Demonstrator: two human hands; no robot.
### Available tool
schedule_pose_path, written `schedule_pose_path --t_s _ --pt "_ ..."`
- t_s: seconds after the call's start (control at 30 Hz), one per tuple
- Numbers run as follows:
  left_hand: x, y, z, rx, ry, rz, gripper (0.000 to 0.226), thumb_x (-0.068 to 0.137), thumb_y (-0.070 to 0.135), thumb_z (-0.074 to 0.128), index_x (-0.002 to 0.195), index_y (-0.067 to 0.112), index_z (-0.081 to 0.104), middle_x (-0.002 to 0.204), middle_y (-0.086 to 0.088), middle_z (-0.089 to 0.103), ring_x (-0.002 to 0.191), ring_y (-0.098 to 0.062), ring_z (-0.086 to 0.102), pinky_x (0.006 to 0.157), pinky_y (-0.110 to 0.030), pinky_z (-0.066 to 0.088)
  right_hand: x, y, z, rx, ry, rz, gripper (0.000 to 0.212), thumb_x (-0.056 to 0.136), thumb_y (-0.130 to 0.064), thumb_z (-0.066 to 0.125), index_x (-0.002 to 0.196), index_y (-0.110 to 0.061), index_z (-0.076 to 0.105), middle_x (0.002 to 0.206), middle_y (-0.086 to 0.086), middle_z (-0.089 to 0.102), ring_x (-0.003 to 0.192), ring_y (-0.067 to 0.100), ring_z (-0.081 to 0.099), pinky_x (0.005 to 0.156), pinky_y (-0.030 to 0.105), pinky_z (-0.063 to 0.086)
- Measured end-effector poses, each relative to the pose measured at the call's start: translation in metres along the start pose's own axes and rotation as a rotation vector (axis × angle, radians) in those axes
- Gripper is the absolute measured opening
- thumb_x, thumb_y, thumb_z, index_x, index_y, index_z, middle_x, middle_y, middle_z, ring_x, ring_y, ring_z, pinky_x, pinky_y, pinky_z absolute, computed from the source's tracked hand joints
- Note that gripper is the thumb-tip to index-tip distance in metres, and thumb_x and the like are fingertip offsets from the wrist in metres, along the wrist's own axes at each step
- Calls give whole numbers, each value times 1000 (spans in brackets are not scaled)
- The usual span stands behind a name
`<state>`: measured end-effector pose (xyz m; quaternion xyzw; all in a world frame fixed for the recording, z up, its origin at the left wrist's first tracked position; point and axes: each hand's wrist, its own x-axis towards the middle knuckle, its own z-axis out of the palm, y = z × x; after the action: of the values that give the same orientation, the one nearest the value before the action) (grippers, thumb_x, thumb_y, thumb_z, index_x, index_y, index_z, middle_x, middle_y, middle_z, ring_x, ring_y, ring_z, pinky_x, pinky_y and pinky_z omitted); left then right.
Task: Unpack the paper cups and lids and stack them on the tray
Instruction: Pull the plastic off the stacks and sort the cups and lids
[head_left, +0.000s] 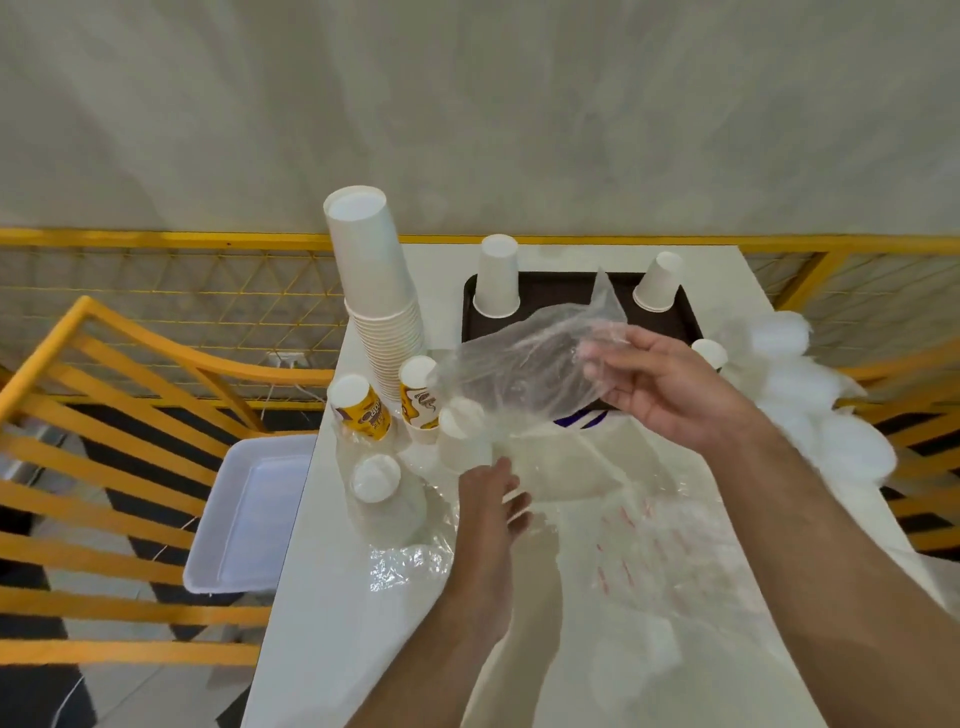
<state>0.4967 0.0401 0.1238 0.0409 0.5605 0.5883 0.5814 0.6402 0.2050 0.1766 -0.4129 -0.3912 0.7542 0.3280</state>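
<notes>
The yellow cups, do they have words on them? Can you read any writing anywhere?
Yellow printed cup on the left: purple lettering, too blurred to read.
Second yellow printed cup: a dark squiggly design, no words readable.
Clear plastic wrapper on the table: red marks, too blurred to read.
Blue print under the right hand: mostly hidden, unreadable.
The white cups carry no visible writing.
</notes>
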Motion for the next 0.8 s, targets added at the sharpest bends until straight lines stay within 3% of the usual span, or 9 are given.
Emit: schedule_pose_path --t_s 0.13,0.23,0.3,0.4,0.5,0.63,0.73,0.8 --pt "-6 -8 23 39 -109 146 46 71 51 68 103 28 43 107 2 59 110 -20 61 98 -33 47 -28 11 -48 106 70 58 34 95 10 48 120 -5 65 111 16 66 97 21 72 86 31 60" --pt "7 -17 36 95 -158 215 37 80 40 65 102 33 37 106 1 59 104 -17 59 98 -34 47 -52 21 -86 92 138 110 35 95 10 49 123 -5 63 103 12 68 102 23 71 94 33 57" --pt "15 -26 47 166 -230 216 33 82 27 70 97 37 43 108 -5 60 92 -17 60 90 -32 50 -67 29 -112 85 208 147 36 95 9 51 126 -6 61 94 7 71 98 23 73 96 34 54" --pt "26 -46 62 366 -294 252 32 82 -5 68 88 24 56 100 6 65 75 -11 58 75 -31 45 -88 41 -148 -61 333 242 36 92 6 60 125 -8 63 91 6 70 89 23 73 81 31 61" --pt "36 -75 73 619 -353 192 34 81 -9 61 81 24 67 81 11 63 68 -18 48 63 -28 37 -103 55 -185 -238 494 336 42 86 6 70 125 -6 62 90 8 74 80 22 70 65 26 54" --pt "44 -113 83 816 -312 84 39 82 -2 62 104 29 71 95 2 67 63 -11 56 52 -20 45 -119 64 -217 -330 635 392 55 79 6 76 129 -10 56 97 16 69 75 20 62 67 28 52" --pt "46 -134 90 943 -306 151 42 82 -2 64 116 21 68 100 2 65 65 -5 57 60 -12 45 -129 64 -224 -395 662 383 65 75 -5 85 129 -17 50 112 14 62 96 25 59 86 35 47" --pt "50 -142 91 1027 -305 237 43 81 -4 64 119 16 67 114 1 64 68 -2 56 66 -7 44 -134 63 -225 -476 743 317 64 75 -13 88 126 -20 50 115 10 54 103 27 55 85 35 43"
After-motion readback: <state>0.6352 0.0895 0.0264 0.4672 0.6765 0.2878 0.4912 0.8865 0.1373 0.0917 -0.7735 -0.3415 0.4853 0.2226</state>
